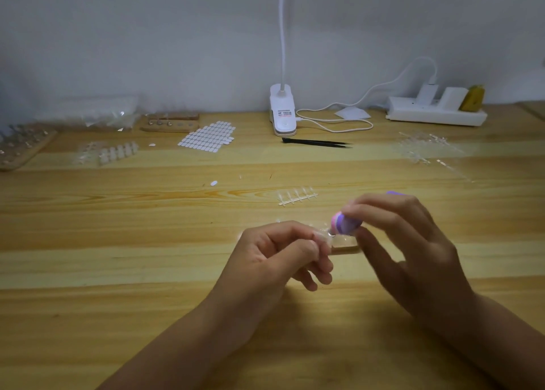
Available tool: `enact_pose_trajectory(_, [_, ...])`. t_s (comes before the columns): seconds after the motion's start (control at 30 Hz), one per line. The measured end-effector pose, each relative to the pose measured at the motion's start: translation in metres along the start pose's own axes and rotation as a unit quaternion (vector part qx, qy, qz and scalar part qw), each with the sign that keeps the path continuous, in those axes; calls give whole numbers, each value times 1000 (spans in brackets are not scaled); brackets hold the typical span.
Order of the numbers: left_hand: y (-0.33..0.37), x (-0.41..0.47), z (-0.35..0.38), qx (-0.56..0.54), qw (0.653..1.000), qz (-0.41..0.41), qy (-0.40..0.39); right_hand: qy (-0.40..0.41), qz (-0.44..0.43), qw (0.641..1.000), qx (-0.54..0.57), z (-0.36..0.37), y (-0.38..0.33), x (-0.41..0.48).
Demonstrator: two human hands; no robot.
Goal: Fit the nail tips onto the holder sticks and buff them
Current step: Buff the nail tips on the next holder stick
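My left hand (283,254) pinches a clear nail tip (323,236) between thumb and forefinger, low over the wooden table (118,271). My right hand (410,248) grips a pink-and-purple buffer (343,223), whose front end touches the nail tip. Just beneath them lies a small wooden holder block (346,246), partly hidden by my fingers. A strip of clear nail tips (298,197) lies a little beyond my hands.
At the back stand a white clip lamp (282,110), black tweezers (317,143), a white power strip (436,110), a sheet of white adhesive tabs (209,137), wooden holder racks (171,122) and more clear tip strips (427,147) on the left and right.
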State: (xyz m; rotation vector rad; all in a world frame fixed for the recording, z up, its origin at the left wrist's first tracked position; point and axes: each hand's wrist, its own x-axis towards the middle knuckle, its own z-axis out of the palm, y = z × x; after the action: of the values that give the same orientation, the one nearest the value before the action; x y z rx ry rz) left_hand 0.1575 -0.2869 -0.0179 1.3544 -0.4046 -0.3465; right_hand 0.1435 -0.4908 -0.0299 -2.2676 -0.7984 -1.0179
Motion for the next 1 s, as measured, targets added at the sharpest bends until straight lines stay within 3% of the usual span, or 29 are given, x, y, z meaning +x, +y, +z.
enact_pose_trajectory(0.07, [1, 1, 0, -15, 1000, -17, -15, 25, 17, 999, 28, -2, -2, 1])
enact_pose_trajectory(0.17, [1, 1, 1, -17, 999, -19, -39, 14, -22, 997, 73, 1, -18, -5])
enact_pose_trajectory(0.23, [2, 0, 2, -18, 998, -19, -54, -10, -55, 998, 35, 4, -20, -6])
enact_pose_trajectory(0.33, [3, 1, -1, -7, 999, -12, -29, 4, -18, 1000, -7, 4, -8, 0])
enact_pose_trajectory(0.43, [1, 2, -3, 19, 1000, 9, -12, 41, 1, 999, 7, 4, -11, -1])
enact_pose_trajectory(0.57, [0, 0, -1, 58, 998, 26, -27, -5, -60, 998, -7, 7, -18, -7])
enact_pose_trajectory(0.73, [1, 1, -4, 60, 998, 20, -8, 17, -2, 999, -34, 3, -2, 1])
enact_pose_trajectory(0.9, [1, -1, 1, 60, 997, 26, -34, -16, -69, 997, -18, 6, -16, -5])
enact_pose_trajectory(1.0, [2, -1, -1, 38, 998, 23, -38, 1, -27, 999, -47, 2, -1, 2])
